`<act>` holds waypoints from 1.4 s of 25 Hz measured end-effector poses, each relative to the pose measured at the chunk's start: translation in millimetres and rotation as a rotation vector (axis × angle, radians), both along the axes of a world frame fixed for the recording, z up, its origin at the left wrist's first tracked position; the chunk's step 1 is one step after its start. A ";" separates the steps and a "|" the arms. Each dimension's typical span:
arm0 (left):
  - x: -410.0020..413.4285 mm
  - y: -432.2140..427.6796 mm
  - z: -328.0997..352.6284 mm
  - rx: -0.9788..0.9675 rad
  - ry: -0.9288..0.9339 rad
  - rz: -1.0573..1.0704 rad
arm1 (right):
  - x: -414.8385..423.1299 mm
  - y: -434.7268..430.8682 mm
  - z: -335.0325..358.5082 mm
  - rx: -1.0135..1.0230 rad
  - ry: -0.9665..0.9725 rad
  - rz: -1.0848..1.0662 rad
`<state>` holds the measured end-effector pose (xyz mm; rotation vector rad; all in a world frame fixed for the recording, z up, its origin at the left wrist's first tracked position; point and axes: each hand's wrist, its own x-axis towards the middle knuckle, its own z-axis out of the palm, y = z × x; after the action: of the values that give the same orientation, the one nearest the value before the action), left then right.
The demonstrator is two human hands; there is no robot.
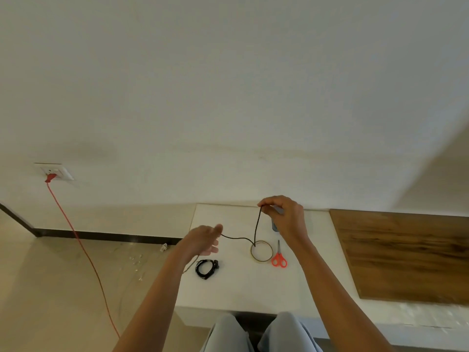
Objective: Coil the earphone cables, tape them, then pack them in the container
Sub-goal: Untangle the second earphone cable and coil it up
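Knees (228, 331) below worktop (241, 283); left hand (201, 241), right hand (285, 215) apart, each pinching earphone cable (257, 224). Wind even loops, light tension, avoid snagging tape roll (261, 261).

My right grip (284, 217) covers most of a grey-blue thing (274, 226) on the worktop (241, 288); I cannot tell what it is. The black cable (238, 238) disappears behind my left grip (203, 241), so how it is held there is out of my sight. The wooden board (406, 255) is cut off by the picture's right edge. The small scraps (137, 260) on the floor (63, 275) are too blurred to name.
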<state>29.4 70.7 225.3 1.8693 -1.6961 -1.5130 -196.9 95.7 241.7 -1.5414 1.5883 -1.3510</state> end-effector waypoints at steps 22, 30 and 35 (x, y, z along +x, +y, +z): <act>-46.7 -1.8 54.5 -0.350 0.389 -0.113 | -16.2 8.4 10.2 0.327 -0.935 0.447; -37.7 -0.3 53.4 -0.002 0.462 -0.252 | -11.5 4.0 4.7 0.119 -0.470 0.093; -39.3 3.2 44.9 0.076 0.862 -0.016 | -5.7 3.1 -6.5 0.126 -0.200 -0.036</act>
<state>-9.9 73.9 270.2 0.9527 -1.2339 -1.9890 -202.6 98.9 235.2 -1.2678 1.5514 -1.3508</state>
